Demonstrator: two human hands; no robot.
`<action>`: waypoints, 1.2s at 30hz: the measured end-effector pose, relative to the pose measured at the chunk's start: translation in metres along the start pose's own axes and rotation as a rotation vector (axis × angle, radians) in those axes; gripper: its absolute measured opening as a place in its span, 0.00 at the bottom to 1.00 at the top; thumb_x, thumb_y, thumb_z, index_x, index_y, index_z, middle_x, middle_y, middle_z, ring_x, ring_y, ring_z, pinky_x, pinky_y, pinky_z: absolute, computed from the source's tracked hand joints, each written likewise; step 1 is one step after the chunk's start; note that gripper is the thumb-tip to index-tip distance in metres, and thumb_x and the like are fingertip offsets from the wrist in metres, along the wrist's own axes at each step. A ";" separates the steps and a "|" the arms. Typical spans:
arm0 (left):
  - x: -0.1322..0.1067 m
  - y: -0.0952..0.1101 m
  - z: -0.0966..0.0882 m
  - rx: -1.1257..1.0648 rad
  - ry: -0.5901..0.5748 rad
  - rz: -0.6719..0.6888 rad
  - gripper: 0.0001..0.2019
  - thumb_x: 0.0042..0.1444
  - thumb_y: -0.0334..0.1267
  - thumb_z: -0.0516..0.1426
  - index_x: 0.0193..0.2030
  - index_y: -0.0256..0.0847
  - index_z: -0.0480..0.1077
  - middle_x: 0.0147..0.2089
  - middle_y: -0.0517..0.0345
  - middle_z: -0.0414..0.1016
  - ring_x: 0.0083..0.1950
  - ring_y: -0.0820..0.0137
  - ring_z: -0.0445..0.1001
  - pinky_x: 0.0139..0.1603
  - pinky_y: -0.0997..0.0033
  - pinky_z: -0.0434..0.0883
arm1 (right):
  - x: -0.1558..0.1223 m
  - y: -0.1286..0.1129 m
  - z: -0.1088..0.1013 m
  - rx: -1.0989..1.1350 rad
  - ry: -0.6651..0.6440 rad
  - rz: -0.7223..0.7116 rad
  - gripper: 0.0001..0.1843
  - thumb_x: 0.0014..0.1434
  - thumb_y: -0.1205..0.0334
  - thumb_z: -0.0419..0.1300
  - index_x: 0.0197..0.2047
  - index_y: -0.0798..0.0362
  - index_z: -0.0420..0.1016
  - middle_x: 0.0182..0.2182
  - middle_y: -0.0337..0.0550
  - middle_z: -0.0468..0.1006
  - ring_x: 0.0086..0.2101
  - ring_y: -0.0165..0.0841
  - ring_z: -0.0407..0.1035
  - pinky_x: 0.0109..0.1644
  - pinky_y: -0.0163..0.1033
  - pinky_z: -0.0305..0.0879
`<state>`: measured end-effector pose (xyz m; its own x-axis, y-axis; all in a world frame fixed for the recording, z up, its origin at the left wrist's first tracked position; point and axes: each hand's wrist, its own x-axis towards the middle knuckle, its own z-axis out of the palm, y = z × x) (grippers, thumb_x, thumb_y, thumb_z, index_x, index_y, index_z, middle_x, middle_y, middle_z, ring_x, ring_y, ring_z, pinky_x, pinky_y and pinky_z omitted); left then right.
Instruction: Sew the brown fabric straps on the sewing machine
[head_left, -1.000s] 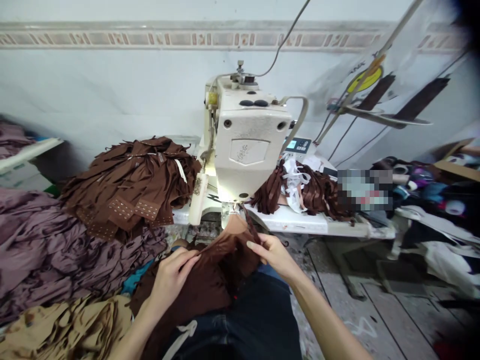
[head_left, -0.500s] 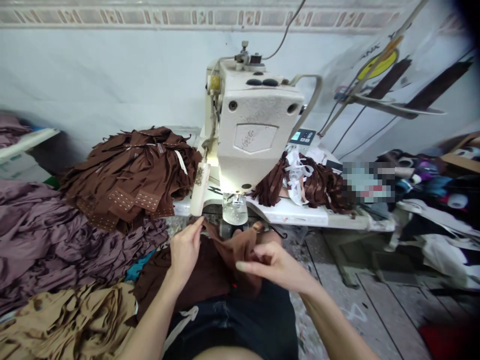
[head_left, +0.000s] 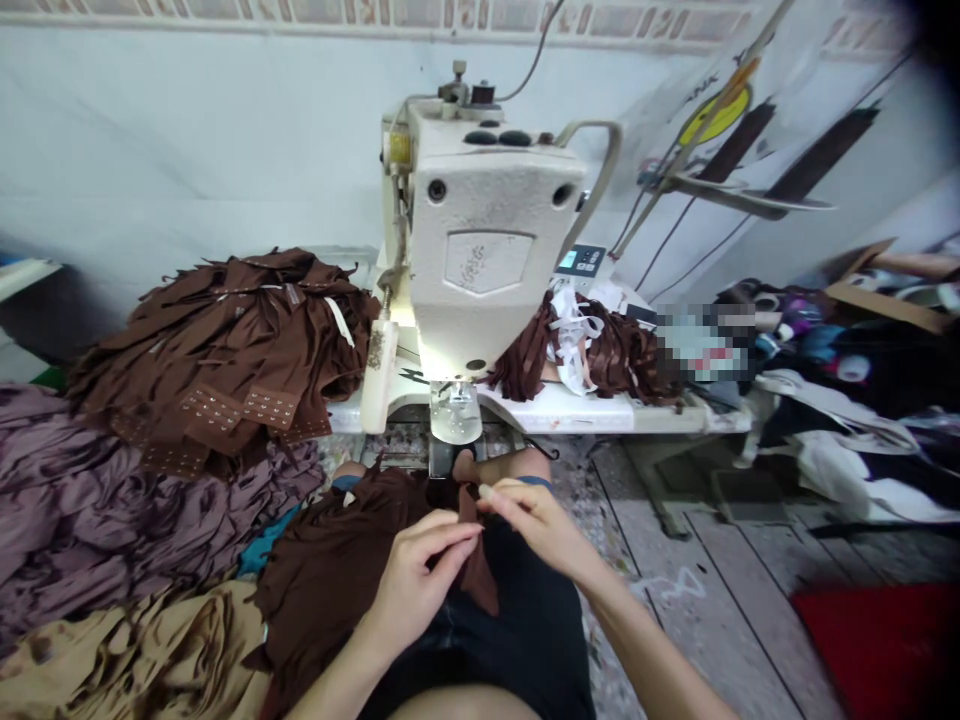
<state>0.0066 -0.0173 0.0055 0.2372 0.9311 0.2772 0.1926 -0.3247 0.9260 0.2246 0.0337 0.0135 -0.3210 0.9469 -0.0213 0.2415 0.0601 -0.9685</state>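
Over my lap, a small brown fabric piece point(head_left: 478, 575) hangs folded between both hands. My left hand point(head_left: 427, 560) pinches its left edge between thumb and fingers. On the other side my right hand point(head_left: 525, 508) grips the upper right part of the same piece, fingers closed. Just beyond the hands stands a white sewing machine point(head_left: 487, 230), its lamp lit above a rounded metal plate point(head_left: 454, 415). Dark brown fabric point(head_left: 337, 580) lies across my left thigh, left of and below my left hand.
A heap of brown pieces with hook-and-eye rows point(head_left: 240, 340) covers the table's left side. Mauve cloth point(head_left: 67, 530) and tan cloth point(head_left: 150, 650) pile up at left. Brown and white strips point(head_left: 577, 340) lie right of the machine. A thread stand point(head_left: 750, 195) rises at right.
My left hand has come right and down, away from the machine's edge, to meet my right hand. The brown piece, spread out before, now hangs narrow and folded. The camera view has shifted.
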 end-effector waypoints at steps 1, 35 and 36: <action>0.000 0.001 0.001 -0.001 -0.023 0.013 0.10 0.71 0.35 0.61 0.52 0.46 0.85 0.44 0.54 0.86 0.44 0.68 0.84 0.48 0.70 0.81 | -0.002 0.002 0.006 0.022 -0.015 -0.001 0.26 0.70 0.39 0.63 0.35 0.52 0.88 0.32 0.44 0.83 0.35 0.37 0.75 0.40 0.39 0.68; 0.074 0.036 -0.032 0.845 0.166 0.709 0.19 0.68 0.26 0.60 0.64 0.36 0.76 0.56 0.43 0.85 0.61 0.56 0.82 0.62 0.58 0.82 | 0.060 -0.057 -0.029 -0.549 0.155 -0.678 0.14 0.76 0.57 0.59 0.54 0.45 0.87 0.45 0.49 0.81 0.40 0.38 0.76 0.45 0.43 0.76; 0.074 0.034 -0.032 0.835 0.167 0.701 0.20 0.68 0.26 0.60 0.65 0.36 0.76 0.57 0.42 0.84 0.61 0.56 0.81 0.62 0.57 0.82 | 0.058 -0.054 -0.030 -0.567 0.163 -0.689 0.14 0.76 0.58 0.60 0.57 0.45 0.86 0.48 0.50 0.82 0.41 0.39 0.76 0.46 0.44 0.76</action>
<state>0.0003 0.0455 0.0659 0.4257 0.4867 0.7629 0.6636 -0.7410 0.1024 0.2202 0.0948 0.0717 -0.4378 0.6742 0.5949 0.4726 0.7354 -0.4857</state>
